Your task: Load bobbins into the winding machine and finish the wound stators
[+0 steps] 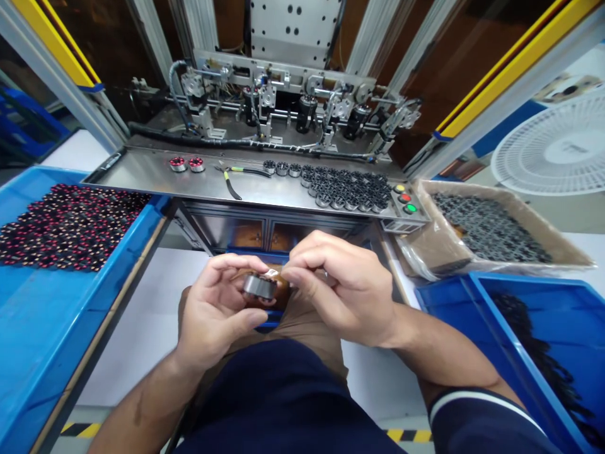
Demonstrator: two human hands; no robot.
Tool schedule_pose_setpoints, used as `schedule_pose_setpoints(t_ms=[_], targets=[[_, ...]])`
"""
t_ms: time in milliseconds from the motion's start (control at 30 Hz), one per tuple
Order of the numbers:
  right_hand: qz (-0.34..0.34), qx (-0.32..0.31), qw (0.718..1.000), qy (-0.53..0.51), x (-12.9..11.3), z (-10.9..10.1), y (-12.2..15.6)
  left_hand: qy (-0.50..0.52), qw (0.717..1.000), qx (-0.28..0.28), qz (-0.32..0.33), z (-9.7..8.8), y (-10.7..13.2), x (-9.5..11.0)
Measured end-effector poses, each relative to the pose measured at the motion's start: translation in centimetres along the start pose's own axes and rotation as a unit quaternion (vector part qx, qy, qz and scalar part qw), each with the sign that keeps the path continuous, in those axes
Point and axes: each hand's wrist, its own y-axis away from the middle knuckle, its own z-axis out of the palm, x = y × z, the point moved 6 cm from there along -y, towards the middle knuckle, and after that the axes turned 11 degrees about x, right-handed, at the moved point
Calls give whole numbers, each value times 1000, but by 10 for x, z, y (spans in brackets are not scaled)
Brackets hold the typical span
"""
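Note:
My left hand [210,318] is closed around a motor stator core [259,287], a short grey metal cylinder with a dark top, held above my lap. A small white piece [271,273] shows at the core's upper edge, beside my left fingertips. Just right of the core, my right hand [347,287] is in a pinch, thumb against curled fingers. Whatever lies between those fingertips is hidden or too small to make out.
Two red-wound stators [178,164], pliers [230,180] and many dark cores [347,186] lie on the metal ledge. A machine stands behind. Blue bins [42,315] flank me, with a lined carton [562,249], push buttons [404,198] and a fan [558,145] on the right.

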Motion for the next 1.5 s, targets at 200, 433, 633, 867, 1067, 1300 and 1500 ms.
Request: schedule_pose_setpoints(t_ms=[200, 433, 633, 867, 1067, 1300, 1500], targets=[[43, 55, 997, -22, 1, 0, 5, -62, 991, 46, 113, -6, -1, 6], [397, 14, 882, -252, 28, 39, 46, 16, 999, 9, 28, -13, -12, -2], [483, 12, 786, -386, 42, 63, 70, 35, 999, -9, 17, -13, -16, -1], [490, 1, 698, -523, 44, 72, 78, -5, 997, -53, 52, -8, -16, 3], [312, 59, 886, -338, 53, 49, 63, -138, 983, -7, 124, -14, -15, 18], [-40, 96, 994, 17, 22, 18, 51, -295, 952, 9, 77, -11, 0, 19], [-23, 66, 997, -37, 18, 11, 47, -303, 946, 4, 120, -3, -3, 26]])
